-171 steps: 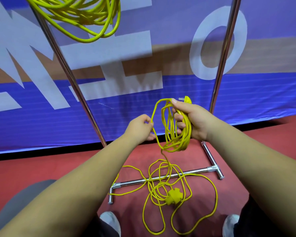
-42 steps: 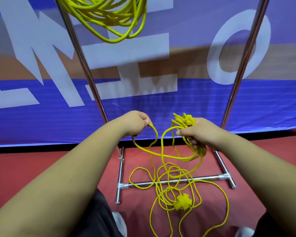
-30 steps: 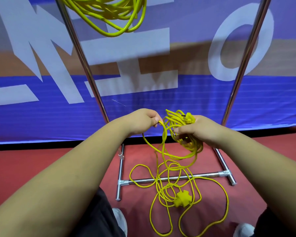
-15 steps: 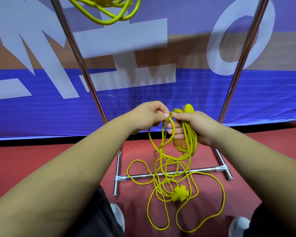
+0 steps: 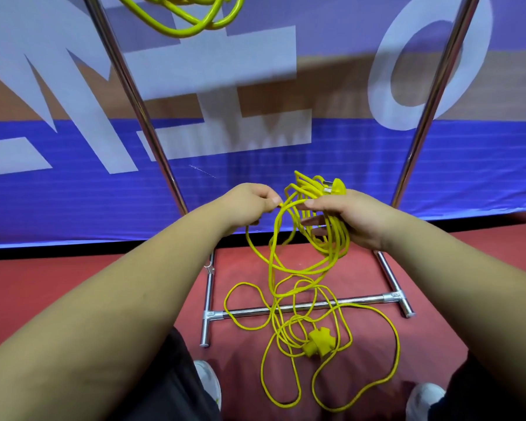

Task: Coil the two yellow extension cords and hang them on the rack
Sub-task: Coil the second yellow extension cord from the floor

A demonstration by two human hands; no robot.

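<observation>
My right hand (image 5: 357, 218) grips a bundle of loops of a yellow extension cord (image 5: 331, 235), its plug end (image 5: 334, 189) sticking up above my fingers. Just to the left, my left hand (image 5: 249, 203) pinches a strand of the same cord. The cord's loose length lies tangled on the red floor below, with its yellow socket block (image 5: 319, 344) in the middle of the tangle. A second yellow cord (image 5: 192, 21) hangs coiled from the rack at the top edge. The rack shows two chrome uprights (image 5: 140, 117) and a base bar (image 5: 304, 306).
A blue and purple banner (image 5: 73, 189) with large white letters stands right behind the rack. My two white shoes (image 5: 208, 382) are on the red floor at the bottom edge, on either side of the loose cord.
My hands have drawn together and apart while laying more loops into the right hand's bundle. The view has tilted down a little, so less of the hanging coil shows.
</observation>
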